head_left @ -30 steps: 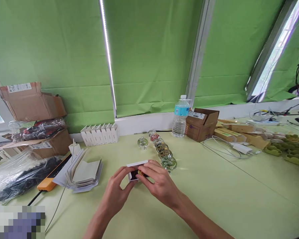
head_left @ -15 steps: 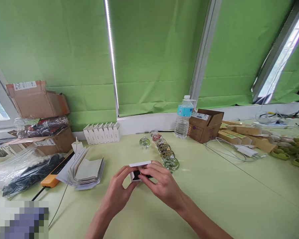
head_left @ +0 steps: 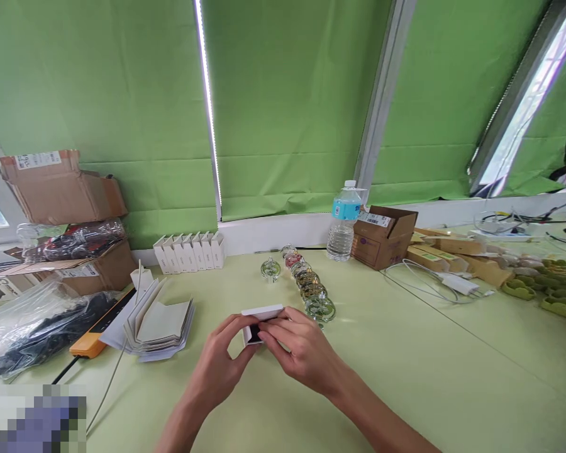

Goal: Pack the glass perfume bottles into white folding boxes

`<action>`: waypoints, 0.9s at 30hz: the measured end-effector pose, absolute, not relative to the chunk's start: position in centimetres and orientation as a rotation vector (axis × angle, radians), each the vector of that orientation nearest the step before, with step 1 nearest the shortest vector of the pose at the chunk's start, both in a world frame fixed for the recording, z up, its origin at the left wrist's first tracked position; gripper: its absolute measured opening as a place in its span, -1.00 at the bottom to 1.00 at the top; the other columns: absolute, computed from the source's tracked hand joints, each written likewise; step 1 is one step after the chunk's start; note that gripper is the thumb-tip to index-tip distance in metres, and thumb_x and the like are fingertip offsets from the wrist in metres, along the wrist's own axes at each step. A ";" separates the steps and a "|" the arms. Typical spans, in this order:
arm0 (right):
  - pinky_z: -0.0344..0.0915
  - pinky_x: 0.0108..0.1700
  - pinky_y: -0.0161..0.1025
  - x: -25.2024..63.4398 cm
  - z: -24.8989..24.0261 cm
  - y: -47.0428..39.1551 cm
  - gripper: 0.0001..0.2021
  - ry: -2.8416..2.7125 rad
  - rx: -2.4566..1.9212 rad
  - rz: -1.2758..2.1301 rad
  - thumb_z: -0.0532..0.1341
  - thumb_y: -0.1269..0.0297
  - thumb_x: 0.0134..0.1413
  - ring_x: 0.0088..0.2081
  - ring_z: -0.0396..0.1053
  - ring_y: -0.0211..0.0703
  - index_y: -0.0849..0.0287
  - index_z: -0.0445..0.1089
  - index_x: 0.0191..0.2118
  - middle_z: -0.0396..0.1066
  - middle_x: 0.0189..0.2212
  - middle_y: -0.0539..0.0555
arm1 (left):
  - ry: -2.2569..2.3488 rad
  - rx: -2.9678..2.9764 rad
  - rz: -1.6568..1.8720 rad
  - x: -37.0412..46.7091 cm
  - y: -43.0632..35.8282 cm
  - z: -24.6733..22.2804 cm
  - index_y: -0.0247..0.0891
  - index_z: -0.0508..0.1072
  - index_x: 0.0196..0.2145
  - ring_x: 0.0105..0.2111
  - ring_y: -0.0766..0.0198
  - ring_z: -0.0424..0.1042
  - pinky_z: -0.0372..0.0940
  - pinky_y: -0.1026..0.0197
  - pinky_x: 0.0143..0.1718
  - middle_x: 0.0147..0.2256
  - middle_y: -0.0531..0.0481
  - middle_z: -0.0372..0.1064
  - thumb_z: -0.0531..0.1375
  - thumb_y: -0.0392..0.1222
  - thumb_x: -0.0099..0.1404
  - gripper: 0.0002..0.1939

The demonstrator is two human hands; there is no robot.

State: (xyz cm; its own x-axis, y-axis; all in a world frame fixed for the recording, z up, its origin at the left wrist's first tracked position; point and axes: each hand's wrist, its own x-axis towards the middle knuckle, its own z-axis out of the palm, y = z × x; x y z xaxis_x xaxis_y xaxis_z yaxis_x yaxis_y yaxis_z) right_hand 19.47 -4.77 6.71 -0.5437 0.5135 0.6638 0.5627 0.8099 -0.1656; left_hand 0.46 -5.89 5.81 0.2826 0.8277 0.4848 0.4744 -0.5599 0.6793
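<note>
A small white box (head_left: 263, 311) is held over the table in front of me, its lid flap raised and a dark interior (head_left: 253, 334) showing at the opening. My left hand (head_left: 218, 360) grips the box's left end between thumb and fingers. From the right, my right hand (head_left: 304, 347) is closed at the box, with thumb and fingertips together at the opening. Whatever those fingertips pinch inside is hidden. Just beyond the hands lies an overlapping row of round, shiny ornaments (head_left: 314, 290) in clear packaging, with a single green one (head_left: 270, 269) apart to its left.
Several white boxes (head_left: 188, 253) stand in a row by the wall. Left are folded white card pieces (head_left: 165, 324), an orange power strip (head_left: 87, 345) and stacked cartons (head_left: 66, 195). A water bottle (head_left: 342, 236), a brown carton (head_left: 382, 239) and a white charger (head_left: 458, 283) are right.
The right fingertips have shifted slightly left within the box opening. Both hands still hold the box in nearly the same place. The view has turned slightly to the right.
</note>
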 end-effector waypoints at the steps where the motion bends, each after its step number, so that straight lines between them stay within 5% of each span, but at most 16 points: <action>1: 0.33 -0.15 -0.10 19.5 6.7 -4.8 -0.80 -2.249 -0.785 -0.095 0.07 0.35 0.26 -0.21 0.40 -0.08 0.15 0.46 -0.19 0.52 -0.35 0.09 | 1.177 2.148 1.185 0.4 -5.8 5.8 -0.06 0.38 -0.08 -0.08 0.23 0.39 0.26 0.19 -0.03 -0.11 0.06 0.42 0.18 -0.31 0.24 -0.71; 6: 0.34 -0.21 -0.16 20.1 7.3 -4.9 -0.83 -2.151 -0.742 -0.064 0.10 0.38 0.24 -0.30 0.40 -0.15 0.15 0.45 -0.22 0.50 -0.33 0.08 | 1.222 2.018 1.196 0.3 -5.7 5.5 -0.08 0.36 -0.10 -0.07 0.22 0.40 0.26 0.16 0.01 -0.11 0.07 0.43 0.21 -0.21 0.23 -0.74; 15: 0.35 -0.09 -0.09 20.7 8.0 -4.7 -0.82 -2.100 -0.769 -0.040 0.11 0.41 0.23 -0.12 0.34 -0.08 0.15 0.42 -0.13 0.45 -0.22 0.11 | 1.089 1.826 1.197 0.2 -5.8 6.5 -0.13 0.36 -0.13 -0.06 0.23 0.40 0.24 0.17 0.06 -0.13 0.04 0.44 0.16 -0.13 0.29 -0.81; 20: 0.34 -0.10 -0.12 20.7 8.1 -5.0 -0.86 -2.156 -0.846 0.027 0.11 0.37 0.24 -0.13 0.32 -0.09 0.15 0.43 -0.23 0.42 -0.24 0.09 | 1.088 1.780 1.215 0.2 -5.7 6.2 -0.16 0.32 -0.21 -0.13 0.25 0.41 0.28 0.22 -0.04 -0.21 0.04 0.43 0.17 -0.11 0.29 -0.85; 27: 0.33 -0.05 -0.10 20.6 7.6 -4.9 -0.76 -2.169 -0.955 -0.032 0.03 0.43 0.27 -0.05 0.30 -0.08 0.11 0.36 -0.04 0.37 -0.12 0.10 | 1.168 1.795 1.284 0.4 -5.5 5.5 -0.16 0.29 -0.17 -0.20 0.29 0.41 0.29 0.26 -0.14 -0.24 0.04 0.39 0.14 -0.11 0.30 -0.84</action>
